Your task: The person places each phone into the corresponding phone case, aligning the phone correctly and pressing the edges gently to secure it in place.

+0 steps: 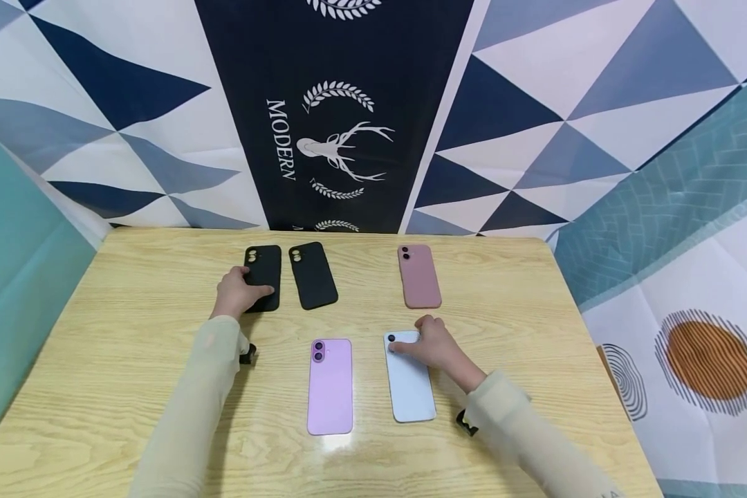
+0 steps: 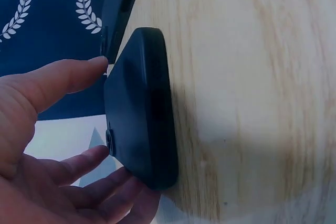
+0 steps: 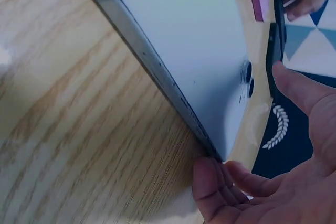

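My left hand is spread over the leftmost black phone case, which lies face down on the table. In the left wrist view its fingertips meet one edge of the case, while the thumb stands out from the surface. My right hand spans the upper end of a pale blue phone. Fingers touch the phone's corner in the right wrist view, and the thumb is held apart from it. A lilac phone lies between the two forearms, camera side up.
A second black phone case lies just right of the first. Further right, near the back of the wooden table, is a dusty pink phone case. Patterned cloth hangs behind the table's back edge.
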Tool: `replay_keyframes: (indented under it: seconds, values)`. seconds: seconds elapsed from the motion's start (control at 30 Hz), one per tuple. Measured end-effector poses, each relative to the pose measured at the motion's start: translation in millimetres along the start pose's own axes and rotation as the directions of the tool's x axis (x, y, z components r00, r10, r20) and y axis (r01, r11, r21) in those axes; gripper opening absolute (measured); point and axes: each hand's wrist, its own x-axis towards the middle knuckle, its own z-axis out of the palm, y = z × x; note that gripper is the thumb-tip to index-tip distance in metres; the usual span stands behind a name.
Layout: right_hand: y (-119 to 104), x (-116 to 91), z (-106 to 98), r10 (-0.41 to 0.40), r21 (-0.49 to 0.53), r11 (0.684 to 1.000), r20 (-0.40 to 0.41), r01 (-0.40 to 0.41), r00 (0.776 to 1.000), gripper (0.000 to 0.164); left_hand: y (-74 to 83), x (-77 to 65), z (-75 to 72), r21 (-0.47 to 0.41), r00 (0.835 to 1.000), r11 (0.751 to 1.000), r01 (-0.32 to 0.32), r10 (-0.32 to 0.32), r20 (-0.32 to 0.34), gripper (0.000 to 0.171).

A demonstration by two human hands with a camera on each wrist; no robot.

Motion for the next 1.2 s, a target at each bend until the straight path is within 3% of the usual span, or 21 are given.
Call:
replay_keyframes:
  seconds: [0.23, 0.53, 0.9, 1.2]
  values:
    - [-6.1, -7.6, 9.0, -0.021, -0.153, 0.988, -0.055, 0.012, 0.998, 0.090, 3.3, 0.9, 7.1, 0.073, 0.998, 0.997, 0.002, 0.002, -0.066, 0.083]
    - [-10.1, -10.3, 12.4, -0.018, -0.174, 0.985, -0.065, 0.006, 0.998, 0.090, 6.8, -1.8, 11.7, 0.081, 0.992, 0.997, 0.014, -0.004, -0.124, 0.082]
    - [-8.4, -5.3, 14.0, 0.060, -0.043, 0.997, -0.077, -0.063, 0.995, 0.090, 8.1, -0.2, 5.0, 0.061, 0.993, 0.997, 0.043, -0.036, -0.112, 0.093]
    - [-8.4, -4.4, 14.0, 0.088, 0.110, 0.990, 0.017, -0.089, 0.996, 0.088, 0.5, 2.5, -9.8, 0.019, 0.998, 0.999, 0.049, -0.048, -0.033, 0.067]
